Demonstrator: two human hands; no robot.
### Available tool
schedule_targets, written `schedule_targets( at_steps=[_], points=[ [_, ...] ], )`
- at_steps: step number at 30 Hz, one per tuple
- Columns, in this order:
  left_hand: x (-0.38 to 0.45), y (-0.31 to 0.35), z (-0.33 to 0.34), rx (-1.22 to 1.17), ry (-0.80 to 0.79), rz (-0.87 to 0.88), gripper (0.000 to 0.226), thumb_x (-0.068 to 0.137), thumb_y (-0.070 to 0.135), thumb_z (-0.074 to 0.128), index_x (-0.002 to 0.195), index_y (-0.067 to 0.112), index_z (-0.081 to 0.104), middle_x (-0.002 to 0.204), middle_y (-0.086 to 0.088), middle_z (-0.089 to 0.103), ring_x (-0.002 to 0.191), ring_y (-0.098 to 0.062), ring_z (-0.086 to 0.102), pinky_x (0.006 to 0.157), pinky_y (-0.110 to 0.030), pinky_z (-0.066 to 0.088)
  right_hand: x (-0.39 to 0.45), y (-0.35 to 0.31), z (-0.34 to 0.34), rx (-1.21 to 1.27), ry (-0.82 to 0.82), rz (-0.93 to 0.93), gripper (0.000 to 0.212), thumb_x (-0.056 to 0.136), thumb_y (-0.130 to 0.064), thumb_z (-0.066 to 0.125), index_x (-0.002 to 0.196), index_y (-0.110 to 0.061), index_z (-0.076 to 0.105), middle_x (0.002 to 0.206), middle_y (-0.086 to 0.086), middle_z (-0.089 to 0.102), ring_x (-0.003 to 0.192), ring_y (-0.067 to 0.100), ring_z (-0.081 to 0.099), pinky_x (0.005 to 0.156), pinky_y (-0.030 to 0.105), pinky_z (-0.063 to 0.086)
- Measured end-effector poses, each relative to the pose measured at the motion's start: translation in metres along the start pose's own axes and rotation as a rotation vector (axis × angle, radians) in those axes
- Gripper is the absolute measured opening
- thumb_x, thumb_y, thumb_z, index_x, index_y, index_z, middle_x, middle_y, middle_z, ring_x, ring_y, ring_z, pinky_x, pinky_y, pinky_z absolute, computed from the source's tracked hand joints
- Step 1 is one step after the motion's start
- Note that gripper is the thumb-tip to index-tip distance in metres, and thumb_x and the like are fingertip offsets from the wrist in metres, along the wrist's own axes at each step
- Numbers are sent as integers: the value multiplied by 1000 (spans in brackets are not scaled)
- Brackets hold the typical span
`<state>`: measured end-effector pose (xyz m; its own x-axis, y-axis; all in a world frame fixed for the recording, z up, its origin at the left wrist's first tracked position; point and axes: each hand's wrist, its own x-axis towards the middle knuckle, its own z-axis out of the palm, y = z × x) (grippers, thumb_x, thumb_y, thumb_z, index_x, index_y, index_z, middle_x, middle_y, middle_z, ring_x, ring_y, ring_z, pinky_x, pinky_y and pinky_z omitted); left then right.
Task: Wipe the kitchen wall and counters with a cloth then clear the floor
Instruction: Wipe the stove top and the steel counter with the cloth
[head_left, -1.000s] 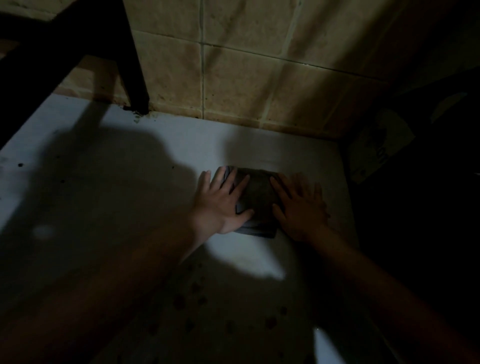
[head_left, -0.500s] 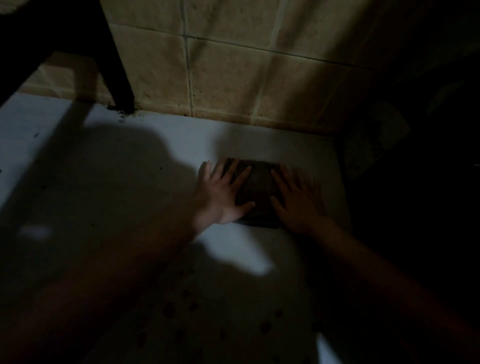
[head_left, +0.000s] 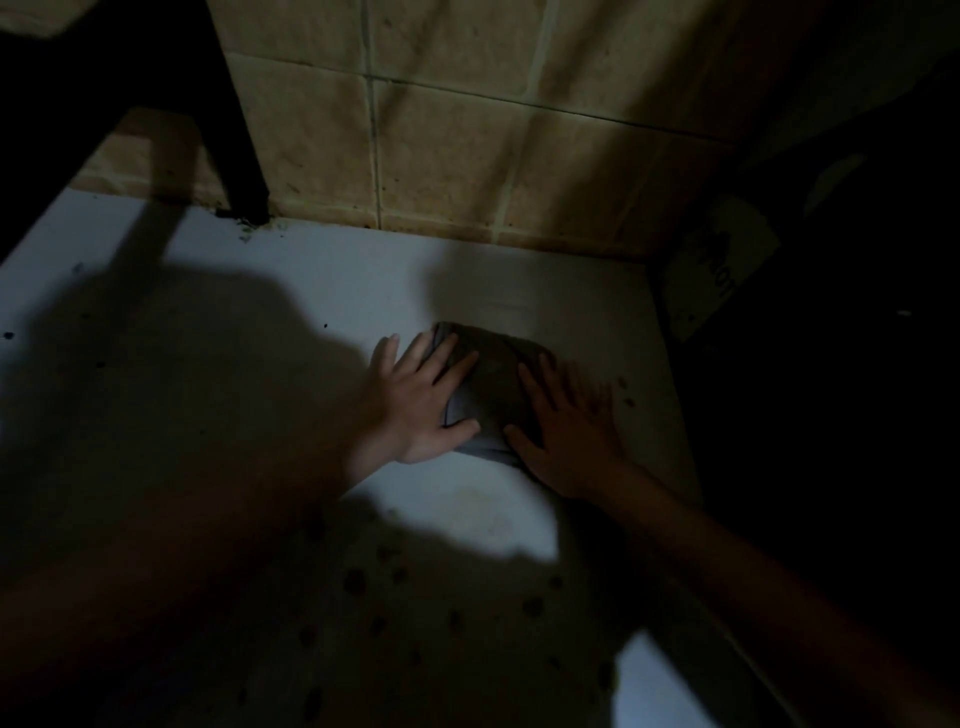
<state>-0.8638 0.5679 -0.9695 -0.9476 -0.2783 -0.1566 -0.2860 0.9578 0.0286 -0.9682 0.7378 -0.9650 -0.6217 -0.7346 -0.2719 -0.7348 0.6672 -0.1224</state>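
Flat on a folded grey cloth (head_left: 488, 400), both hands press with fingers straight and spread, gripping nothing; the left hand (head_left: 421, 405) covers the cloth's left side, the right hand (head_left: 566, 431) its right side, thumbs nearly meeting at the near edge; the cloth lies on a white counter (head_left: 322, 280), toward its right end and near the beige tiled wall (head_left: 447, 135); dark spots dot the shadowed near counter; a black post (head_left: 234, 130) stands far left against the wall.
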Motion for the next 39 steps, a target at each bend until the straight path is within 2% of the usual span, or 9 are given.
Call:
schedule_targets(
  at_steps=[4,8,13,16,18,23,30,37,39],
  points=[
    [-12,2,-1,33,-32,19,80,85,71,22,149,31,-7,159,0,-11,145,-24,-11,112,-50,-10,-13,-11,2,-18,-17,18,75,94,-57,30,151,-28,-10,159,1,-15,146,25,-10,114,54,-3],
    [-17,-4,-4,85,3,55,95,65,77,2,149,32,-3,159,2,-4,146,-24,-8,108,-48,-16,-25,-18,1,-54,-39,-5,81,91,-63,24,151,-20,-10,158,9,-16,145,27,-14,113,54,-6],
    [-10,-20,-19,135,-47,120,87,80,79,21,149,34,-7,159,-1,-9,145,-28,-12,112,-53,-11,-25,-14,-3,-36,-98,-21,91,84,-74,29,148,-29,-16,157,9,-20,144,30,-17,112,57,-7],
    [-13,-25,-11,144,-18,122,93,69,86,4,147,37,-11,158,-2,-13,145,-27,-10,112,-53,-9,-23,-10,-4,-85,-118,-29,98,76,-78,28,148,-29,-17,157,7,-20,144,30,-16,111,57,-8],
    [-13,-23,-8,125,-17,113,98,59,83,-8,146,37,-13,158,-2,-15,145,-27,-10,111,-52,-10,-21,-6,-5,-109,-113,-35,95,82,-75,31,148,-28,-17,157,5,-20,145,29,-16,112,57,-7],
    [-4,-13,1,88,11,69,99,57,81,-12,146,38,-12,158,-3,-12,146,-26,-8,105,-49,-15,-10,6,-9,-129,-99,-27,85,90,-65,33,148,-29,-17,158,-1,-20,145,28,-14,112,55,-10],
    [14,5,-4,70,-34,21,85,79,80,14,146,37,-15,158,-4,-11,145,-27,-13,112,-51,-10,14,30,-22,-206,-97,-46,79,92,-62,32,148,-31,-14,158,-6,-16,146,29,-11,113,57,-3],
    [37,24,-9,43,-36,30,84,80,78,15,146,36,-16,158,-5,-12,145,-27,-9,113,-53,-2,27,55,-31,-185,-115,-13,80,92,-62,33,148,-30,-13,158,-6,-16,145,27,-15,114,53,-7],
    [45,32,-10,70,-34,43,84,80,79,13,146,35,-17,158,-5,-13,145,-27,-9,113,-53,2,28,66,-32,-231,-104,-6,82,88,-68,26,149,-29,-13,159,-5,-15,146,27,-13,114,53,-5]
  ],
)
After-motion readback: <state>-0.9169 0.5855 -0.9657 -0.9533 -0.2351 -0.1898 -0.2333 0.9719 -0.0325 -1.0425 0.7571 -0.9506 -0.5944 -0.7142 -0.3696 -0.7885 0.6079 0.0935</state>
